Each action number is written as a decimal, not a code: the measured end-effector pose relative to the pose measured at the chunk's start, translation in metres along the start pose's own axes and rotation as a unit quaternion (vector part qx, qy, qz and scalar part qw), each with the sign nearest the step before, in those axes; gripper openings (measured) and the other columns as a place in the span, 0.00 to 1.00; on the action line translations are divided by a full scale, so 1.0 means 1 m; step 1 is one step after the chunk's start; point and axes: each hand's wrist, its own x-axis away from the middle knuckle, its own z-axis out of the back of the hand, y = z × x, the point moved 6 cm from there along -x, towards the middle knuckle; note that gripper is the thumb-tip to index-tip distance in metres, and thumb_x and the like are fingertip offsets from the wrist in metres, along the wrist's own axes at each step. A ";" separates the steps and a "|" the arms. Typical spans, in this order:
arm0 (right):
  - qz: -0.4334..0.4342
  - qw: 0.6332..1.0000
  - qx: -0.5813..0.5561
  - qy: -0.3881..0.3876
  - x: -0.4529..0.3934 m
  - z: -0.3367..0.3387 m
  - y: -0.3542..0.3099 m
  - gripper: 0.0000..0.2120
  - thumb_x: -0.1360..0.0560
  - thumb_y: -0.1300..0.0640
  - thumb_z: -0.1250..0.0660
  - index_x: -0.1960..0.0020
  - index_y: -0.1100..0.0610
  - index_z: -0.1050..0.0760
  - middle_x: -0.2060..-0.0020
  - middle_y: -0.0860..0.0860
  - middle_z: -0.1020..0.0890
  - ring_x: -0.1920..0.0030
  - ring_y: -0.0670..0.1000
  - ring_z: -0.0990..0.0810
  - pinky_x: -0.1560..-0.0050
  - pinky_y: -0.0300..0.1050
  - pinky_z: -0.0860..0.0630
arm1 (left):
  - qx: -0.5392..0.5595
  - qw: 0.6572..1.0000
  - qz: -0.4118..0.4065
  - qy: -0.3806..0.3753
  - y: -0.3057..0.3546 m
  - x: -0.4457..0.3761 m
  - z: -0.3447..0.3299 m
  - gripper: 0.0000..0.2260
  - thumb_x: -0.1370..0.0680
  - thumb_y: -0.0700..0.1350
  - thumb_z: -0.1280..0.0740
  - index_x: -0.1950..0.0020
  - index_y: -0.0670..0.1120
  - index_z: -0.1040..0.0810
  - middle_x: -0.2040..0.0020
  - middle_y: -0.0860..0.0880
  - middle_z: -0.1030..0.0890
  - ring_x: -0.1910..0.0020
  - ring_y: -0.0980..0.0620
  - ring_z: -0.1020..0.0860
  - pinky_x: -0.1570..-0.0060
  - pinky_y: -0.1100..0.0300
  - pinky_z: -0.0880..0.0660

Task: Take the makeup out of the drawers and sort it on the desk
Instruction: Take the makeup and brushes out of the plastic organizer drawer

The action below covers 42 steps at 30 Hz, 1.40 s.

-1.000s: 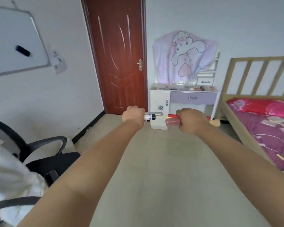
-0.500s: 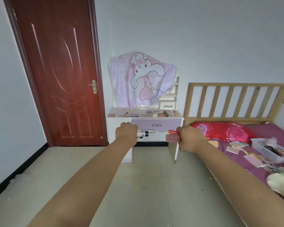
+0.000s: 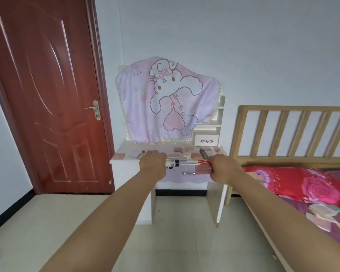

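Both arms reach forward toward the white dressing desk (image 3: 118, 162). My left hand (image 3: 153, 162) grips a bundle of slim makeup tubes (image 3: 176, 162), silver and white with a dark band, sticking out to the right. My right hand (image 3: 223, 168) grips a pink bottle (image 3: 203, 170) and a thin red stick (image 3: 203, 162), pointing left. Several compacts and small makeup items (image 3: 185, 151) lie in a row on the desk top. The lilac drawer (image 3: 188, 178) under the desk top looks closed.
A pink cartoon towel (image 3: 165, 101) drapes over the desk's mirror. A red-brown door (image 3: 47, 95) stands closed at left. A wooden bed (image 3: 290, 132) with a red pillow (image 3: 302, 183) and loose flat packets (image 3: 320, 216) fills the right. Pale tiled floor lies ahead.
The view has turned right and come closer to the desk. The chair and whiteboard left the view. Both hands keep their hold on the makeup items.
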 end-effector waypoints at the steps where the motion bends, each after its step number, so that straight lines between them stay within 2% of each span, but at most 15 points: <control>1: 0.004 1.000 -0.001 0.000 -0.026 -0.006 0.007 0.18 0.29 0.64 0.43 0.39 0.58 0.31 0.47 0.57 0.22 0.45 0.56 0.24 0.60 0.43 0.33 | -0.004 1.000 0.007 -0.005 -0.004 -0.023 -0.006 0.15 0.24 0.39 0.38 0.37 0.43 0.31 0.39 0.44 0.28 0.37 0.46 0.32 0.46 0.57 0.30; 3: 0.011 1.000 -0.010 -0.014 -0.075 -0.020 0.017 0.19 0.28 0.63 0.42 0.38 0.58 0.31 0.48 0.56 0.22 0.45 0.56 0.24 0.58 0.44 0.31 | -0.010 0.999 0.025 -0.021 -0.016 -0.063 -0.023 0.16 0.24 0.39 0.38 0.36 0.44 0.31 0.39 0.44 0.28 0.37 0.46 0.32 0.45 0.57 0.30; 6: 0.025 0.998 -0.028 -0.040 -0.144 -0.049 0.023 0.11 0.29 0.63 0.41 0.48 0.56 0.28 0.55 0.52 0.23 0.45 0.55 0.24 0.42 0.49 0.30 | -0.014 0.997 0.055 -0.056 -0.039 -0.120 -0.051 0.18 0.24 0.39 0.38 0.35 0.45 0.32 0.37 0.44 0.30 0.38 0.46 0.31 0.48 0.57 0.29; 7: 0.025 0.998 -0.028 -0.046 -0.167 -0.061 0.024 0.11 0.30 0.63 0.40 0.49 0.56 0.27 0.56 0.52 0.23 0.45 0.54 0.23 0.39 0.50 0.30 | -0.014 0.996 0.063 -0.063 -0.048 -0.140 -0.061 0.17 0.24 0.39 0.38 0.36 0.45 0.31 0.36 0.44 0.31 0.38 0.46 0.31 0.48 0.57 0.29; 11: 0.022 0.998 -0.020 -0.053 -0.261 -0.109 0.027 0.11 0.30 0.64 0.41 0.49 0.58 0.26 0.51 0.54 0.20 0.49 0.54 0.22 0.48 0.45 0.24 | -0.029 0.994 0.071 -0.084 -0.079 -0.227 -0.102 0.16 0.24 0.39 0.39 0.36 0.44 0.30 0.38 0.45 0.29 0.39 0.46 0.30 0.46 0.57 0.29; 14: 0.008 0.997 -0.030 -0.071 -0.325 -0.136 0.034 0.10 0.30 0.64 0.42 0.52 0.57 0.27 0.50 0.55 0.20 0.48 0.55 0.22 0.51 0.44 0.26 | -0.023 0.993 0.065 -0.098 -0.096 -0.296 -0.132 0.18 0.24 0.39 0.39 0.35 0.47 0.30 0.39 0.44 0.28 0.40 0.46 0.29 0.46 0.57 0.28; 17: -0.017 0.994 -0.035 -0.101 -0.379 -0.156 0.050 0.12 0.30 0.65 0.43 0.49 0.59 0.27 0.50 0.55 0.21 0.48 0.56 0.22 0.57 0.42 0.30 | -0.014 0.992 0.063 -0.112 -0.104 -0.362 -0.156 0.15 0.24 0.39 0.39 0.37 0.45 0.29 0.41 0.44 0.27 0.40 0.46 0.29 0.47 0.57 0.28; 21: -0.045 0.990 -0.025 -0.133 -0.437 -0.183 0.078 0.13 0.29 0.65 0.43 0.46 0.59 0.28 0.53 0.56 0.24 0.49 0.56 0.22 0.58 0.42 0.31 | -0.001 0.988 0.060 -0.142 -0.103 -0.439 -0.188 0.13 0.25 0.38 0.39 0.40 0.44 0.27 0.43 0.45 0.25 0.42 0.46 0.27 0.46 0.56 0.27; 24: -0.045 0.986 -0.009 -0.160 -0.482 -0.215 0.101 0.12 0.28 0.65 0.43 0.45 0.59 0.29 0.49 0.55 0.23 0.48 0.56 0.22 0.57 0.43 0.30 | 0.018 0.983 0.052 -0.173 -0.097 -0.488 -0.221 0.11 0.25 0.38 0.40 0.43 0.44 0.27 0.47 0.46 0.24 0.47 0.47 0.25 0.55 0.59 0.30; 26: -0.030 0.983 0.009 -0.181 -0.518 -0.240 0.113 0.12 0.28 0.64 0.43 0.45 0.58 0.29 0.48 0.54 0.22 0.47 0.55 0.23 0.54 0.43 0.30 | 0.032 0.979 0.054 -0.192 -0.093 -0.520 -0.246 0.10 0.24 0.38 0.40 0.43 0.43 0.28 0.51 0.46 0.25 0.52 0.48 0.26 0.56 0.60 0.32; 28: -0.006 0.979 0.026 -0.201 -0.558 -0.263 0.122 0.13 0.28 0.65 0.42 0.44 0.58 0.29 0.47 0.53 0.22 0.45 0.55 0.23 0.50 0.44 0.30 | 0.045 0.974 0.069 -0.209 -0.091 -0.550 -0.272 0.10 0.24 0.38 0.40 0.43 0.43 0.28 0.49 0.46 0.24 0.50 0.48 0.25 0.53 0.60 0.30; 30: 0.031 0.978 0.039 -0.204 -0.604 -0.284 0.127 0.13 0.27 0.64 0.42 0.43 0.57 0.29 0.46 0.53 0.23 0.44 0.54 0.24 0.47 0.45 0.30 | 0.059 0.968 0.094 -0.224 -0.090 -0.583 -0.298 0.10 0.24 0.39 0.40 0.44 0.44 0.28 0.45 0.46 0.23 0.46 0.47 0.24 0.54 0.60 0.31; 36: 0.196 0.952 0.100 -0.215 -0.724 -0.362 0.130 0.11 0.24 0.55 0.41 0.43 0.57 0.30 0.45 0.53 0.24 0.44 0.54 0.24 0.44 0.47 0.31 | 0.089 0.936 0.212 -0.265 -0.098 -0.666 -0.366 0.10 0.24 0.39 0.39 0.43 0.43 0.28 0.44 0.46 0.24 0.45 0.47 0.24 0.55 0.59 0.30; 38: 0.256 0.935 0.131 -0.206 -0.749 -0.384 0.125 0.11 0.24 0.57 0.42 0.42 0.57 0.30 0.44 0.53 0.24 0.43 0.54 0.26 0.43 0.47 0.32 | 0.082 0.923 0.247 -0.285 -0.100 -0.681 -0.387 0.11 0.24 0.39 0.40 0.42 0.43 0.28 0.44 0.46 0.24 0.44 0.47 0.25 0.52 0.59 0.28; 42: 0.374 0.894 0.156 -0.189 -0.786 -0.424 0.102 0.13 0.24 0.63 0.43 0.41 0.59 0.29 0.44 0.55 0.24 0.40 0.57 0.31 0.39 0.51 0.36 | 0.094 0.899 0.293 -0.310 -0.101 -0.702 -0.427 0.12 0.24 0.39 0.40 0.42 0.43 0.29 0.43 0.46 0.24 0.44 0.47 0.25 0.53 0.59 0.29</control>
